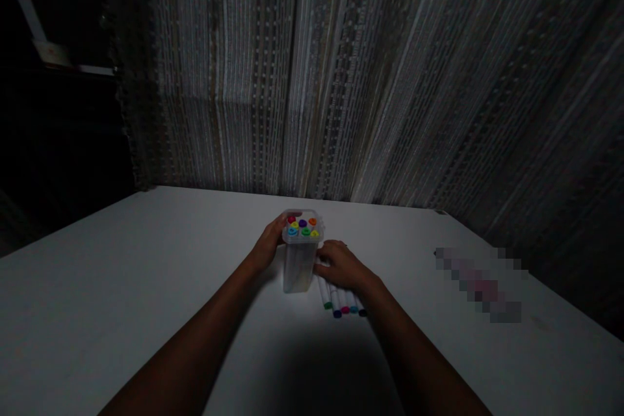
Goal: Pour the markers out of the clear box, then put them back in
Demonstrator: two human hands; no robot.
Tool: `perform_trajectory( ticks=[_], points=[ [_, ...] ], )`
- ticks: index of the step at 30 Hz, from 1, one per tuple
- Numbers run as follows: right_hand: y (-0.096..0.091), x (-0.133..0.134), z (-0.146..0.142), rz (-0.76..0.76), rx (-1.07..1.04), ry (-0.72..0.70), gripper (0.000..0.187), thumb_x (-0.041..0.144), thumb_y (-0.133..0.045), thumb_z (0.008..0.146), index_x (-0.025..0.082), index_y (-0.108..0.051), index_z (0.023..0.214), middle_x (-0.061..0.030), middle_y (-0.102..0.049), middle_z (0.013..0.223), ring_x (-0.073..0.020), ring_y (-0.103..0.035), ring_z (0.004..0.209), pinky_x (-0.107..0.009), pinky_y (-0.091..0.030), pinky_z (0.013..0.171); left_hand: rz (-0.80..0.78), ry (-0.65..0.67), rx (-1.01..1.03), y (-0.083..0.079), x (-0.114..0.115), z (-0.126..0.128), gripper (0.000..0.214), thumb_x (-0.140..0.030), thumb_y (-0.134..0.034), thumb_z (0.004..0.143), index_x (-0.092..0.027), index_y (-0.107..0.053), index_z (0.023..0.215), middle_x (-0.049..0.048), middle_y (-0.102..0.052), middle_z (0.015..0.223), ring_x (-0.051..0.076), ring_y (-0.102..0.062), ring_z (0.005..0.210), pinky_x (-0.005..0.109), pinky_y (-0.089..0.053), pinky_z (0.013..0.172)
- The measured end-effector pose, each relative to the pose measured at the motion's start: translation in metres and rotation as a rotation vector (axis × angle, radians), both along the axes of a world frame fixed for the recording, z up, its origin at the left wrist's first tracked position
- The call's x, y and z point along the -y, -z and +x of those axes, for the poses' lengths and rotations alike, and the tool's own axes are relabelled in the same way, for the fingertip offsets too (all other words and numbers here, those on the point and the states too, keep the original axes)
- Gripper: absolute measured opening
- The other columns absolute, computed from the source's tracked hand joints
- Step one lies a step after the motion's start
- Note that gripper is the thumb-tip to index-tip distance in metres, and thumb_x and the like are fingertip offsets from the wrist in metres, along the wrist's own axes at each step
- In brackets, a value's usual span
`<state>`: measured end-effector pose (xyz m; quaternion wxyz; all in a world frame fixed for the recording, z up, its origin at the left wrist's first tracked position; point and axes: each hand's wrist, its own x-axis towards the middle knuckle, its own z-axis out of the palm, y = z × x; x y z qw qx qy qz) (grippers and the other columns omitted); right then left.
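Note:
A clear plastic container (299,265) stands on the white table, holding markers with several coloured caps (302,226) that show at its top. My left hand (268,244) grips the container's upper part from the left side. My right hand (342,266) lies to the right of the container, its fingers over the upper ends of several loose markers (341,299). Those markers lie side by side on the table, their coloured lower ends pointing towards me. Whether my right hand grips them is hidden.
The white table (146,273) spreads around my hands, with its far edge close behind the container. A pixelated, blurred patch (480,285) covers something on the right of the table. A hanging grey striped curtain (390,78) stands behind the table.

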<state>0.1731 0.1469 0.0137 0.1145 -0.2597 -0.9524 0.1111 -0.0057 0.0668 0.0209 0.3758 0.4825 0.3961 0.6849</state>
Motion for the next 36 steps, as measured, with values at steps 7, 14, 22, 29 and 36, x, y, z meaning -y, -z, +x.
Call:
perform_trajectory(
  ticks=[7,14,22,29,36],
  points=[
    [0.001,-0.002,-0.001,-0.004,0.004,-0.015,0.022,0.028,-0.061,0.078,0.019,-0.071,0.095,-0.005,-0.065,0.087,-0.0199,-0.055,0.091,-0.031,-0.034,0.085,-0.002,0.004,0.0,0.003,-0.003,-0.002,0.061,-0.067,-0.053,0.075,-0.017,-0.065,0.108,0.0093,-0.073,0.101,0.029,-0.065,0.098,0.037,-0.049,0.082],
    [0.002,-0.005,0.0,-0.013,-0.004,0.005,0.025,0.026,-0.061,0.076,0.019,-0.07,0.098,-0.0043,-0.064,0.086,-0.0192,-0.055,0.09,-0.031,-0.035,0.086,-0.01,0.004,-0.01,0.003,-0.002,-0.002,0.062,-0.068,-0.052,0.076,-0.017,-0.064,0.108,0.0088,-0.073,0.1,0.028,-0.066,0.095,0.037,-0.049,0.082],
    [0.004,-0.011,0.007,0.019,-0.07,0.136,0.03,0.018,-0.057,0.079,0.009,-0.066,0.106,-0.0105,-0.063,0.098,-0.0194,-0.053,0.096,-0.028,-0.038,0.086,-0.028,-0.008,0.018,0.0,-0.001,0.0,0.063,-0.069,-0.054,0.073,-0.016,-0.065,0.106,0.0089,-0.073,0.098,0.028,-0.067,0.094,0.036,-0.05,0.081],
    [0.001,-0.01,0.006,0.069,0.065,0.228,0.027,0.024,-0.055,0.083,0.01,-0.067,0.103,-0.012,-0.06,0.103,-0.0214,-0.051,0.101,-0.029,-0.036,0.09,-0.044,-0.008,0.032,-0.002,0.0,0.002,0.066,-0.072,-0.054,0.071,-0.016,-0.064,0.105,0.0101,-0.073,0.099,0.029,-0.068,0.095,0.037,-0.05,0.08],
    [0.001,-0.007,0.006,0.08,0.074,0.259,0.026,0.025,-0.052,0.087,0.01,-0.065,0.103,-0.0126,-0.058,0.106,-0.0206,-0.05,0.103,-0.027,-0.037,0.089,-0.043,-0.004,0.043,-0.003,0.0,0.002,0.068,-0.073,-0.056,0.069,-0.015,-0.065,0.104,0.0111,-0.074,0.098,0.03,-0.067,0.095,0.039,-0.05,0.082]
  ],
)
